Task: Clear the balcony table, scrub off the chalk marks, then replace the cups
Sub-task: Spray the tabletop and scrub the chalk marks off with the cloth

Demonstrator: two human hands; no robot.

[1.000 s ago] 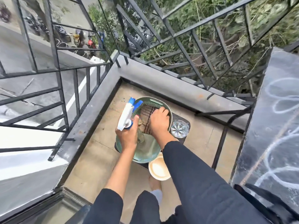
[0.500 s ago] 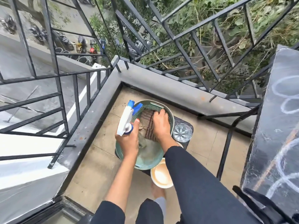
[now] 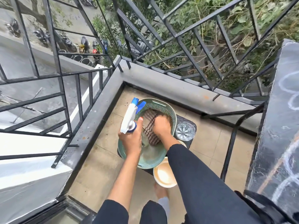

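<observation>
Your left hand [image 3: 131, 139] grips the white spray bottle [image 3: 129, 118] by its neck, thumb up, blue nozzle pointing away, above the near-left rim of the green basket [image 3: 161, 102]. Inside the basket, your right hand [image 3: 161, 126] sits on the striped cloth [image 3: 149, 121], fingers curled down and apparently bunching it. The fingertips are hidden. The glass cup [image 3: 185, 130] stands on the dark stand [image 3: 184, 119], just beside the basket. The cream cup [image 3: 164, 174] lies nearer you. The chalk marks [image 3: 289, 81] remain on the black table [image 3: 275, 135], far right.
</observation>
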